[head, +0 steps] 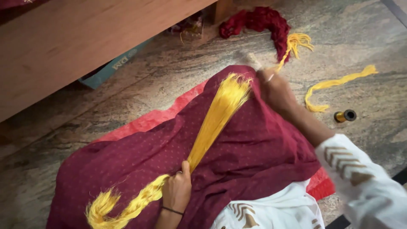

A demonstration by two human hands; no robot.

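It looks like a home used for handwork: a polished stone floor (169,80) at 12 o'clock, wooden furniture (76,38) at 10 o'clock, loose yellow thread bundles (335,85) at 2 o'clock.

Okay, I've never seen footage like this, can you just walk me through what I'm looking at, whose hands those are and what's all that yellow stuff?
There is one picture, taken by a camera worn on a person's head, looking down at their own two bare hands. No machine is involved. The person sits on a stone floor with a maroon cloth spread over their lap. The left hand grips a long bundle of yellow threads laid across the cloth. The right hand is blurred and seems to hold a pale brush-like thing at the bundle's far end; I cannot tell what it is. On the floor lie a dark red yarn bunch, a loose yellow strand and a small golden spool.
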